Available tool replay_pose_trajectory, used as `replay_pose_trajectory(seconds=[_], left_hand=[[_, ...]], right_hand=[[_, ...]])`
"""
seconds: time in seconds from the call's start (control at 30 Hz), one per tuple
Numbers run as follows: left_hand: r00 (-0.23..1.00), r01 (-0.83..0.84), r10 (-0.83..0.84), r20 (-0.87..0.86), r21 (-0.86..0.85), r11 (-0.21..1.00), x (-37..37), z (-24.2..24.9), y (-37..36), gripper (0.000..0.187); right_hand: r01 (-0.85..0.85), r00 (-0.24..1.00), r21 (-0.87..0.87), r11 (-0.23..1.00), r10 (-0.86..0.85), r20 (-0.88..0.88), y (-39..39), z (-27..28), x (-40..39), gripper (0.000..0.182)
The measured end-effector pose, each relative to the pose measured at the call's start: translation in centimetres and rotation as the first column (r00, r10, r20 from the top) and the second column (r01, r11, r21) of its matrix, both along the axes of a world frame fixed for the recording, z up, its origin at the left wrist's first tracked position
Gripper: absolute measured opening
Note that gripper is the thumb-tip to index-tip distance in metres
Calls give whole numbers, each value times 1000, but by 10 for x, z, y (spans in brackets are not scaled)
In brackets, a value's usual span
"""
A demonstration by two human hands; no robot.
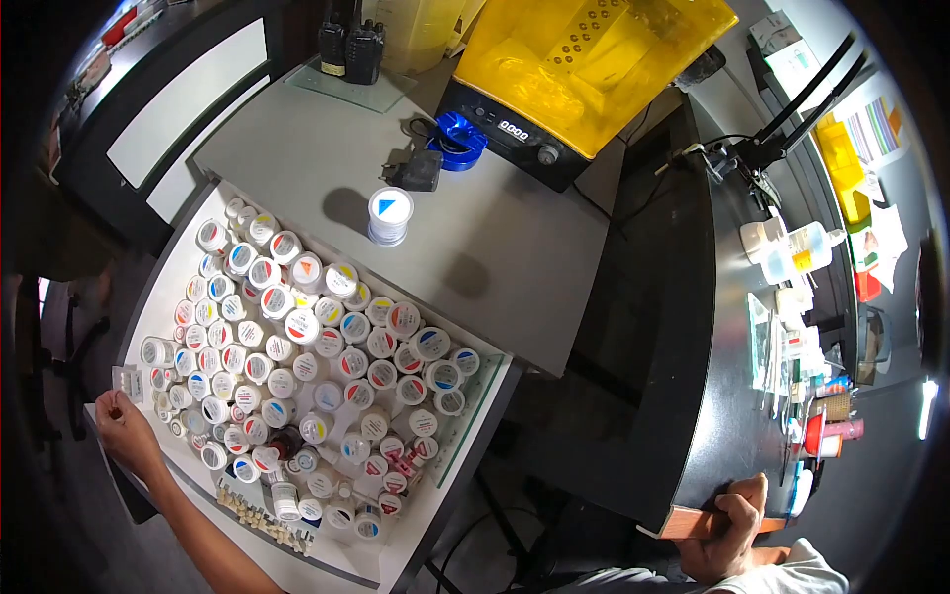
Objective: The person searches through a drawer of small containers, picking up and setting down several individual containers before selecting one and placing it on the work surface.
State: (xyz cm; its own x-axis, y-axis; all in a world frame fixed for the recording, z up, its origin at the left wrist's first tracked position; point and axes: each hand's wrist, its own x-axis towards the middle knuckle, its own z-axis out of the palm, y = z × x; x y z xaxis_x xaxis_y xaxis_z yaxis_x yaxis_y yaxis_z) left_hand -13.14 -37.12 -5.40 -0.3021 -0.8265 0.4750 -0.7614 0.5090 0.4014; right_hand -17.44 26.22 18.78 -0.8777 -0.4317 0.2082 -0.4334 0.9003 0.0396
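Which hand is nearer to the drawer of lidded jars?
Left. The left hand is at the near left corner of the drawer; the right hand is away to its right, by the black desk.

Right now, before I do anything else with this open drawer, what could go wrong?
The left hand pinches a small clear piece at the edge of the drawer; if it slips, it might fall outside. The jars are packed close, some lying on their sides, so a sharp push on the drawer could tip or roll more. The small cream pieces lie loose near them and could scatter.
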Motion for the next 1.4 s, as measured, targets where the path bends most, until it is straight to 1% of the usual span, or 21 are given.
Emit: replay_pose_trajectory(seconds=[0.03,0.07,0.13,0.37,0.43,0.53,0.63,0.73,0.77,0.87,0.9,0.93,0.97,1.0,1.03,1.07,1.13,1.17,1.27,1.37,1.4], left_hand=[[1000,6,-6,3,-29,1000,2,-2,-3,21],[1000,-10,11,19,-24,1000,4,-5,-5,21],[998,-42,43,53,-13,999,-2,7,6,20],[1000,-25,24,19,25,999,1,2,3,17],[1000,-27,27,12,43,999,-5,11,13,17],[999,20,-16,-38,100,995,-5,9,12,14],[957,271,-237,-165,238,933,-8,7,13,12],[910,396,-407,-84,470,788,-12,15,22,12],[902,413,-422,-94,476,777,-16,18,30,13],[854,503,-495,-160,500,705,-18,10,33,15],[843,526,-497,-204,504,685,-21,10,38,16],[855,502,-496,-151,477,722,-22,10,40,16],[866,480,-491,-99,445,756,-23,9,43,17],[875,457,-482,-50,411,789,-23,7,45,18],[856,472,-517,29,367,802,-16,-1,35,26],[860,461,-507,50,348,816,-12,-8,29,29],[869,437,-486,97,311,844,-9,-7,26,34],[861,454,-500,87,308,836,-5,-16,18,36],[848,451,-505,161,281,847,-6,-9,19,34],[861,427,-477,178,260,866,-11,0,26,28],[865,427,-474,163,254,868,-13,2,28,27]], right_hand=[[-3,1000,4,1000,3,-7,-1,0,0,57],[9,1000,0,1000,-9,6,1,0,1,57],[34,999,-7,999,-33,32,3,1,3,57],[17,1000,29,999,-17,-4,-1,1,0,57],[23,1000,24,999,-23,5,-4,2,-1,57],[19,1000,30,999,-19,6,-2,2,0,57],[43,999,55,998,-43,-12,-5,2,1,57],[50,999,31,998,-50,11,0,1,4,56],[43,999,42,998,-43,15,-1,2,3,56],[15,999,70,997,-18,41,-4,7,1,57],[3,998,78,997,-7,59,-2,9,1,57],[-10,997,84,996,3,75,0,10,0,57],[-36,999,21,999,36,17,-3,5,-2,57],[-53,998,20,998,53,23,-3,5,-3,57],[-70,997,20,997,69,28,-3,6,-3,57],[-87,996,20,996,86,34,-3,7,-4,57],[-89,995,11,996,89,45,-6,10,-3,55],[-100,994,14,995,100,40,-7,10,-4,55],[-122,992,39,992,121,28,-7,10,-5,53],[-150,989,65,987,149,24,-8,13,-6,51],[-138,990,68,988,137,28,-7,14,-5,54]])
